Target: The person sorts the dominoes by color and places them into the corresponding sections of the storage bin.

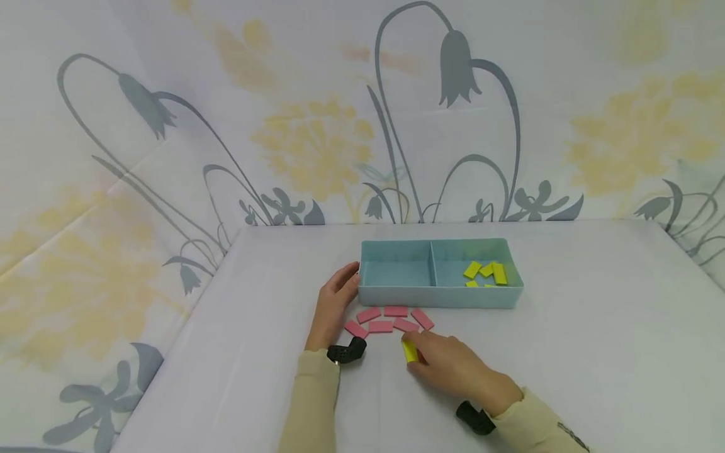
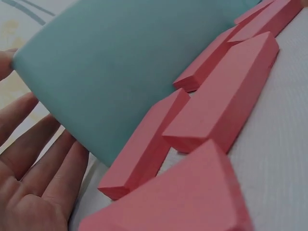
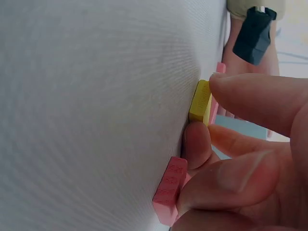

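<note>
My right hand (image 1: 450,365) pinches a yellow eraser (image 3: 200,102) between its fingertips, low over the white tabletop and just in front of several pink erasers (image 1: 380,326). These are slant-ended and lie loosely in two rows before a light blue two-compartment box (image 1: 442,297). Close beside the right fingers sits one pink eraser (image 3: 171,185) with raised marks on its side. My left hand (image 1: 333,308) rests against the box's left end, its fingers extended along that wall in the left wrist view. Several yellow erasers (image 1: 499,274) lie in the box's right compartment.
A divider (image 1: 433,264) separates the box's two compartments. Behind the white table (image 1: 238,377) hangs a cloth (image 1: 317,82) printed with grey and yellow flowers. A black wrist device (image 1: 347,350) is on the left wrist, another (image 1: 476,418) on the right.
</note>
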